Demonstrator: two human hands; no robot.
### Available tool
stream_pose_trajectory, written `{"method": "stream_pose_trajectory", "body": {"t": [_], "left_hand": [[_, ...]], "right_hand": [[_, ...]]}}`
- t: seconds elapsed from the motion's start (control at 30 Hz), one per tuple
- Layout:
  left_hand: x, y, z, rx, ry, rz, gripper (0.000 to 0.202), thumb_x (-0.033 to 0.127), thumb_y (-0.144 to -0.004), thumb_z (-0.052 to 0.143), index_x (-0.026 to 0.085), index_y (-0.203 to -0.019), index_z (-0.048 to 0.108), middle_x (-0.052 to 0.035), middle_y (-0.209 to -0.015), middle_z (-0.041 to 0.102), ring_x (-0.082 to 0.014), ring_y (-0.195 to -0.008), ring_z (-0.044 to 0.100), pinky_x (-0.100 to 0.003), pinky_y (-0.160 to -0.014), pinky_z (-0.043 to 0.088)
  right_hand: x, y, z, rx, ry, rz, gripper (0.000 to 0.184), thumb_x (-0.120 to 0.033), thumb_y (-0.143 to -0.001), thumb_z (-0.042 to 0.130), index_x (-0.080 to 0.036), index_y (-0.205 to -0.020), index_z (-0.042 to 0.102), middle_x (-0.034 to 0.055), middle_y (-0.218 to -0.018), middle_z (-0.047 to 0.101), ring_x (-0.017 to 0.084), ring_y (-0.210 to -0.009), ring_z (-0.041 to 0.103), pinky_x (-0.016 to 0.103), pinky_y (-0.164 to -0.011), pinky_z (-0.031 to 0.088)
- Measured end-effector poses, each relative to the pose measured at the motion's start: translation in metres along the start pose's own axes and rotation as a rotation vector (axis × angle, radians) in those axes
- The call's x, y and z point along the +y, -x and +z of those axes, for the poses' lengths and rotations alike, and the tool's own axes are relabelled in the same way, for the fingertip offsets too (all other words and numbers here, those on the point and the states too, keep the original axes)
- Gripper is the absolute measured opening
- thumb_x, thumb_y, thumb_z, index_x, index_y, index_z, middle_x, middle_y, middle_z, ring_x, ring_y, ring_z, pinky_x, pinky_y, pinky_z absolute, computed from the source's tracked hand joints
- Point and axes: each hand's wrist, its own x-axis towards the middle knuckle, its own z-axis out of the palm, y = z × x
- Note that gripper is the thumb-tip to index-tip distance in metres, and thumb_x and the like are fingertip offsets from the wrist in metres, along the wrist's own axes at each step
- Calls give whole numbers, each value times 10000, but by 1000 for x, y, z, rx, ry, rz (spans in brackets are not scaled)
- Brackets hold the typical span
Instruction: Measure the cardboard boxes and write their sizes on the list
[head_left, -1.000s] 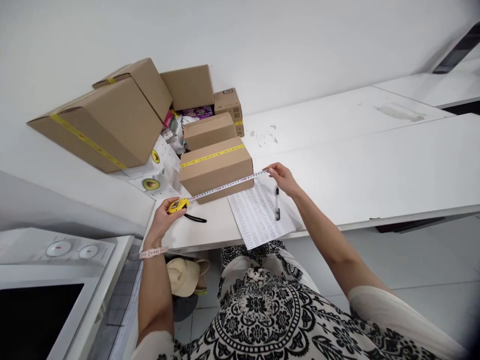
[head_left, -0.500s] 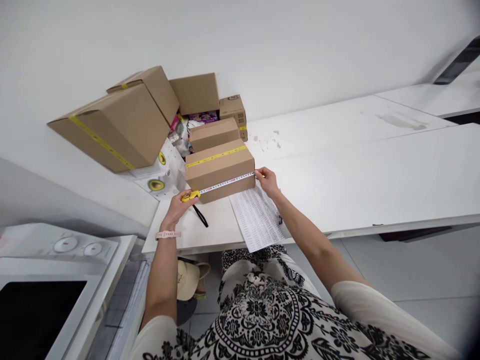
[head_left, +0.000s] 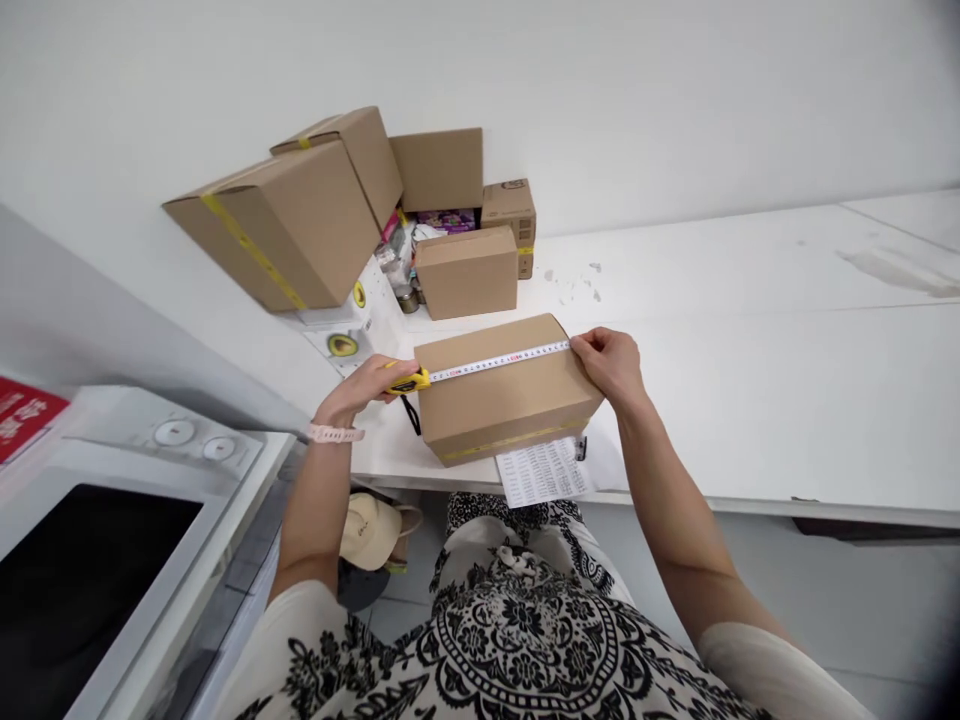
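Observation:
A brown cardboard box sits near the front of the white table, its yellow-taped side low and facing me. My left hand is closed around a yellow tape measure at the box's left edge. The pulled-out blade lies across the upper face of the box. At the right edge, my right hand pinches the blade's end, with fingers against the box. A black wrist strap hangs from the tape measure. Under the box's front edge shows a printed sheet, partly covered.
Behind stand a smaller carton, an open box of packaged goods and another carton. Large taped boxes rest on white boxes with avocado pictures. A white appliance is at lower left.
The box has come nearer me and been turned, so its yellow-taped face has gone from the top to the front. Both hands and the stretched blade moved with it onto another face.

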Motion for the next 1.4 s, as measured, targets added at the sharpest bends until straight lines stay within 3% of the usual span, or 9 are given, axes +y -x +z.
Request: {"method": "stream_pose_trajectory", "body": {"t": [0.2, 0.4, 0.5, 1.17, 1.3, 1.4], "left_hand": [[-17, -5, 2, -24, 90, -36, 485, 593, -818, 609, 152, -623, 656, 10, -441, 453, -75, -396, 325, -230, -410, 174], [-28, 14, -5, 24, 125, -42, 421, 519, -817, 624, 131, -878, 776, -21, -583, 612, -80, -393, 408, -221, -381, 213], [-32, 17, -6, 44, 142, -56, 432, 511, -817, 620, 110, -855, 777, -19, -546, 597, -76, -369, 393, -221, -368, 213], [-31, 5, -1, 18, 124, -73, 441, 529, -845, 599, 117, -772, 739, -14, -492, 566, -84, -348, 411, -215, -359, 223], [-30, 6, -1, 18, 95, -69, 448, 531, -851, 587, 111, -804, 734, -12, -513, 580, -91, -358, 440, -215, -371, 277], [-28, 7, 1, 6, 65, -49, 427, 525, -851, 579, 124, -818, 722, -26, -584, 632, -118, -437, 545, -217, -427, 389]], "right_hand": [[23, -4, 13, -53, -84, -5, 272, -461, -741, 694, -188, -746, 693, 53, -720, 691, 183, -666, 576, 305, -603, 455], [26, -7, 12, -47, -74, -18, 302, -477, -740, 700, -178, -783, 712, 60, -728, 689, 185, -662, 582, 317, -605, 474], [25, -5, 12, -46, -90, -4, 309, -480, -731, 708, -175, -785, 712, 57, -715, 686, 177, -643, 576, 309, -582, 461], [15, 0, 11, -58, -185, 129, 276, -439, -699, 723, -171, -759, 699, 37, -682, 648, 157, -606, 537, 304, -574, 430], [15, -2, 10, -82, -93, 116, 309, -463, -728, 696, -160, -777, 737, 63, -713, 688, 180, -641, 571, 308, -585, 430], [13, -2, 9, -100, 34, 83, 299, -456, -768, 657, -168, -738, 731, 68, -733, 710, 198, -689, 596, 313, -612, 428]]}}
